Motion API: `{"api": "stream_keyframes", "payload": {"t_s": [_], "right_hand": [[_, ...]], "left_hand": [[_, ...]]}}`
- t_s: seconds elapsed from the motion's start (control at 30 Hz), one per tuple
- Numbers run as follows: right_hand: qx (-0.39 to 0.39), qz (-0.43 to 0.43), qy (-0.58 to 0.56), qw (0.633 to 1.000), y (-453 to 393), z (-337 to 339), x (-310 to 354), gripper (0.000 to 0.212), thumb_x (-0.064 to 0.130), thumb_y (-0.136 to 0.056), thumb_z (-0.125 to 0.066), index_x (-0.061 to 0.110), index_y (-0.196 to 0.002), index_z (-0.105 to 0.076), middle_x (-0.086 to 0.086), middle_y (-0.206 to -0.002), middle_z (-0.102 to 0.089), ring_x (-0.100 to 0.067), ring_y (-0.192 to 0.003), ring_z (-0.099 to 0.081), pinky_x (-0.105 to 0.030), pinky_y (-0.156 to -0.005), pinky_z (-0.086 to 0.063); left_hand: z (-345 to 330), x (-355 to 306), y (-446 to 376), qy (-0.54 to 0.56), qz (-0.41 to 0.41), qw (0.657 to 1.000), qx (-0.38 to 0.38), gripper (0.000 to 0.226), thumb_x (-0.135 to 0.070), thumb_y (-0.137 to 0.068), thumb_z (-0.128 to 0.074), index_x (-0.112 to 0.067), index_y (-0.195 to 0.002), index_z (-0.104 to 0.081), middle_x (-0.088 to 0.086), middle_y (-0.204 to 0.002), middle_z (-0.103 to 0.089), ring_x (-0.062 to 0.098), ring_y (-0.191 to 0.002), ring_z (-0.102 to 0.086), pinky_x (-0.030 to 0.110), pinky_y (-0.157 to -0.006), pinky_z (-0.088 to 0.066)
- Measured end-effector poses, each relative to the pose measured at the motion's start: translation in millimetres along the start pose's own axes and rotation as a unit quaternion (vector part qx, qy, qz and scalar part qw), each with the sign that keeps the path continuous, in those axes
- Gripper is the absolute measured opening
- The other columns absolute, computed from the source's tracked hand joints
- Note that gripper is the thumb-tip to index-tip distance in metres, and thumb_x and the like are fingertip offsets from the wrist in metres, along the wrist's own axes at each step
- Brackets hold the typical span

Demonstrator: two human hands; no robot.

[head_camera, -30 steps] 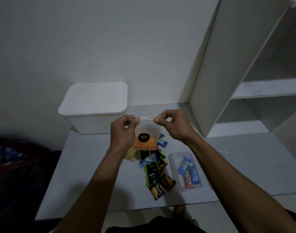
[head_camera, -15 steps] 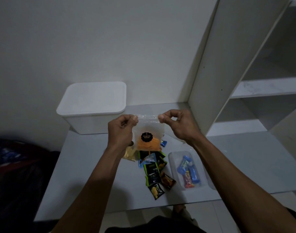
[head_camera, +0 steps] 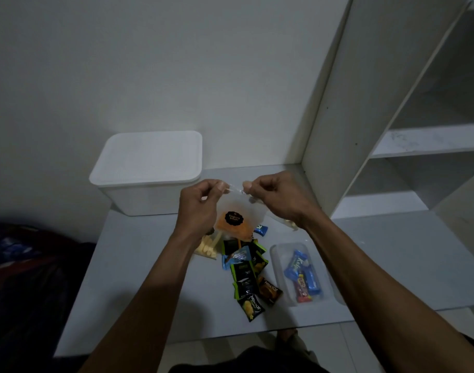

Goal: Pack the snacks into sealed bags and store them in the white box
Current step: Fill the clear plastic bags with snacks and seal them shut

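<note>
Above the table I hold up a clear zip bag (head_camera: 253, 208) with an orange snack pack (head_camera: 234, 224) bearing a black round label inside it. My left hand (head_camera: 201, 205) pinches the bag's top strip at its left end, and my right hand (head_camera: 279, 197) pinches the same strip close beside it. The white box (head_camera: 147, 170) stands shut with its lid on at the back left of the table. Below the bag lies a heap of several small snack packets (head_camera: 246, 273). A second clear bag (head_camera: 300, 273) with blue and red bars lies flat to the right.
The grey table (head_camera: 133, 265) ends at a front edge near my body. A white shelf unit (head_camera: 365, 117) rises at the right, its side panel just behind my right hand. Dark fabric (head_camera: 23, 278) lies left of the table. A pale yellow snack bag (head_camera: 206, 247) sits under my left wrist.
My right hand has slid left along the bag's top strip, so the two hands now pinch closer together. The bag hangs a little more tilted.
</note>
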State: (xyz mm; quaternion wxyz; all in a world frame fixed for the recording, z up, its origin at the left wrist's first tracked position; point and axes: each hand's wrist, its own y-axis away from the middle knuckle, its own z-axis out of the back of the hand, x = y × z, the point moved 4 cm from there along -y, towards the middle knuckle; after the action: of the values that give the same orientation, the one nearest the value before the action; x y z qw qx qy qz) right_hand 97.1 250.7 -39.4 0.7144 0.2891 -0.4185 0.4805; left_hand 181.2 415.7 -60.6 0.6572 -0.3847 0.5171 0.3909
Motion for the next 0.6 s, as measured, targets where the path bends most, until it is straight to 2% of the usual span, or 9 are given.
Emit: {"api": "stream_keyframes", "payload": {"t_s": [0.03, 0.1, 0.23, 0.33, 0.4, 0.47, 0.53, 0.6], "right_hand": [[0.007, -0.002, 0.008, 1.0, -2.0, -2.4, 1.6, 0.029, 0.045, -0.09, -0.065, 0.02, -0.085, -0.078, 0.007, -0.077, -0.076, -0.007, -0.079, -0.07, -0.03, -0.074, -0.055], [0.018, 0.005, 0.018, 1.0, -3.4, -6.4, 5.2, 0.025, 0.041, -0.089, -0.068, 0.018, -0.084, -0.078, 0.004, -0.077, -0.075, -0.012, -0.078, -0.07, -0.032, -0.073, -0.056], [0.021, 0.034, 0.045, 0.998, -0.9, -16.0, 12.6, 0.02, 0.034, -0.091, -0.068, 0.016, -0.085, -0.076, 0.002, -0.078, -0.074, -0.012, -0.076, -0.069, -0.026, -0.067, -0.054], [0.0, 0.02, 0.054, 0.998, -3.4, -21.9, 10.8, 0.023, 0.031, -0.094, -0.064, 0.015, -0.081, -0.072, 0.002, -0.074, -0.072, -0.006, -0.065, -0.062, -0.015, -0.059, -0.047], [-0.027, 0.009, 0.046, 0.999, -3.9, -25.8, 7.7, 0.024, 0.032, -0.095, -0.063, 0.014, -0.08, -0.071, 0.002, -0.073, -0.07, -0.002, -0.059, -0.057, -0.009, -0.052, -0.042], [-0.062, 0.003, 0.023, 0.998, -3.8, -29.8, 5.0, 0.024, 0.031, -0.095, -0.063, 0.012, -0.082, -0.071, 0.0, -0.074, -0.072, -0.005, -0.061, -0.06, -0.01, -0.052, -0.044], [-0.08, 0.006, 0.015, 0.997, -3.2, -34.2, 4.9, 0.024, 0.03, -0.095, -0.063, 0.011, -0.082, -0.071, -0.001, -0.075, -0.072, -0.01, -0.066, -0.065, -0.018, -0.057, -0.047], [-0.074, 0.012, 0.015, 0.997, -2.5, -39.7, 6.1, 0.024, 0.029, -0.095, -0.062, 0.01, -0.083, -0.071, -0.001, -0.076, -0.072, -0.013, -0.069, -0.065, -0.024, -0.062, -0.049]], "left_hand": [[-1.0, -0.7, -0.2, -0.006, -0.004, 1.0, 0.004, 0.02, -0.02, -0.095, -0.062, -0.026, -0.079, -0.072, -0.01, -0.08, -0.074, 0.007, -0.087, -0.067, 0.027, -0.086, -0.051], [-1.5, -1.2, 0.5, -0.01, -0.004, 1.0, 0.002, 0.02, -0.02, -0.094, -0.062, -0.025, -0.078, -0.072, -0.011, -0.08, -0.073, 0.005, -0.086, -0.066, 0.026, -0.083, -0.05], [2.1, 0.3, -0.3, -0.005, 0.007, 1.0, -0.018, 0.018, -0.02, -0.094, -0.063, -0.026, -0.08, -0.073, -0.007, -0.083, -0.073, 0.006, -0.084, -0.066, 0.019, -0.075, -0.05], [4.4, 0.7, -0.5, -0.004, 0.017, 1.0, -0.023, 0.015, -0.022, -0.093, -0.065, -0.025, -0.081, -0.073, -0.005, -0.084, -0.073, 0.003, -0.08, -0.066, 0.014, -0.067, -0.05], [6.0, 1.6, 0.4, -0.007, 0.032, 0.998, -0.052, 0.01, -0.032, -0.089, -0.068, -0.025, -0.085, -0.074, -0.005, -0.088, -0.073, 0.006, -0.084, -0.066, 0.018, -0.068, -0.052], [8.2, 0.9, 2.4, -0.015, 0.05, 0.993, -0.103, 0.022, -0.047, -0.082, -0.073, -0.025, -0.084, -0.073, -0.008, -0.088, -0.072, 0.009, -0.087, -0.066, 0.026, -0.074, -0.053], [4.9, -2.9, 6.8, -0.016, 0.082, 0.99, -0.114, 0.032, -0.054, -0.076, -0.075, -0.022, -0.076, -0.072, -0.006, -0.077, -0.072, 0.005, -0.075, -0.067, 0.025, -0.069, -0.052], [-1.9, -8.9, 12.4, -0.018, 0.109, 0.989, -0.097, 0.029, -0.047, -0.08, -0.074, -0.023, -0.064, -0.07, -0.005, -0.062, -0.07, -0.004, -0.057, -0.063, 0.02, -0.061, -0.047]]}}
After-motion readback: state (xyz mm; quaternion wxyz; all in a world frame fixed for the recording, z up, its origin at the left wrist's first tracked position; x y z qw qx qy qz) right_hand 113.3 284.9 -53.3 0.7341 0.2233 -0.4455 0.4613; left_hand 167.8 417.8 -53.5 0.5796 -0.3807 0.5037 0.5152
